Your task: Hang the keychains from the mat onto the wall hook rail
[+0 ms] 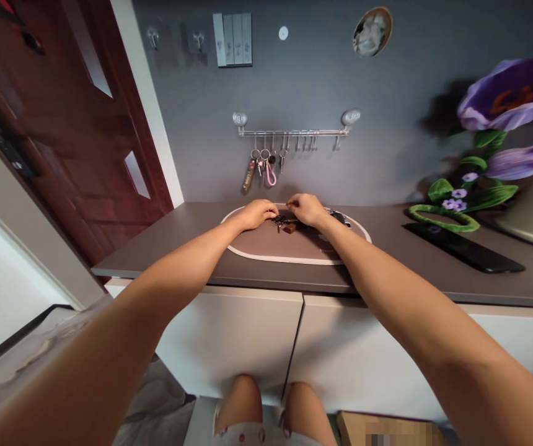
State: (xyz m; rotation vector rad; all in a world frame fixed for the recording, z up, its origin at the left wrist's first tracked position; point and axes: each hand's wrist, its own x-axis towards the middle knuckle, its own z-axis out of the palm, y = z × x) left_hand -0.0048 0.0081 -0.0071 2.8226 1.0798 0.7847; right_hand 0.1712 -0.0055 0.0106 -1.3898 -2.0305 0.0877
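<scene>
My left hand rests over the brown oval mat, its fingers closed on the edge of a small bunch of keys. Just right of it, my right hand is held in a pinch above the mat; what lies between its fingertips is too small to make out. The bunch spreads between both hands, with a brown block-shaped fob at its near side. More dark key items lie on the mat, partly hidden behind my right wrist.
On the wall, a clear hook rail carries several key rings, one with a pink strap. A black phone lies on the cabinet top at right, near a green ring and purple flowers. A dark red door stands left.
</scene>
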